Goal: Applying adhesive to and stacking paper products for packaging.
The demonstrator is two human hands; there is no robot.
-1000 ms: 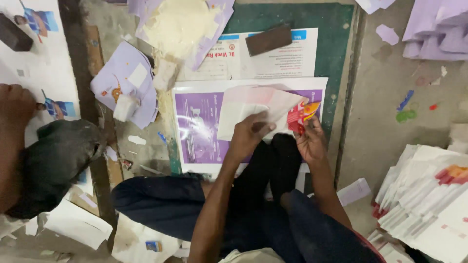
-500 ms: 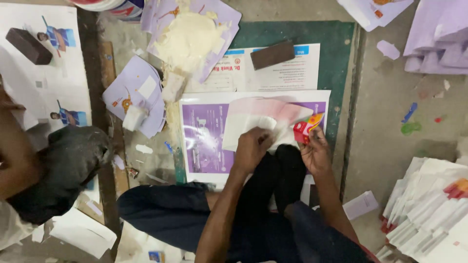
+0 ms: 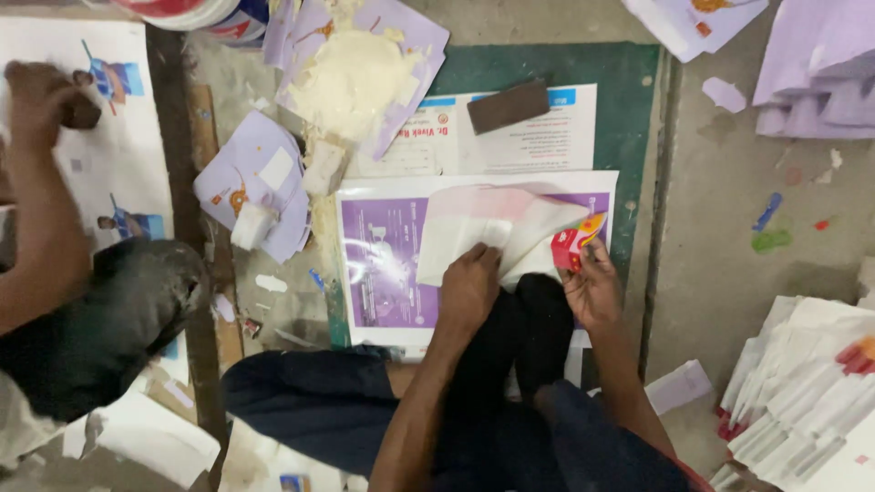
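Left hand [image 3: 471, 284]: flat, palm down, pressed on the near left part of the white folded sheet [image 3: 492, 232]; holding nothing, only pressing.
Right hand [image 3: 592, 290]: fingers narrow, pinched on the near right corner of the same sheet, at the red and yellow printed flap [image 3: 572, 244].
White folded sheet: lying on the purple printed sheet [image 3: 387, 264], in the middle of the scene, just far of the person's knees; long axis from left to right, slightly tilted, with the right end a little farther; printed flap pointing to the right.
Purple printed sheet: flat on the green mat [image 3: 547, 64], long axis left to right, near edge hidden under the legs.
White leaflet [image 3: 538, 141]: far of the purple sheet, partly under it, with a dark brown block [image 3: 509, 106] resting on top.
Pale paste heap [image 3: 351, 77]: far left, on a purple sheet, well apart from both hands.
Small purple pieces [image 3: 260, 182]: left of the purple printed sheet, with white scraps on them.
Stack of white sheets [image 3: 802, 392]: near right, on the floor, apart from the right hand.
Other person's hand [image 3: 41, 96]: far left, on a dark block over a white printed sheet; grip not clear.
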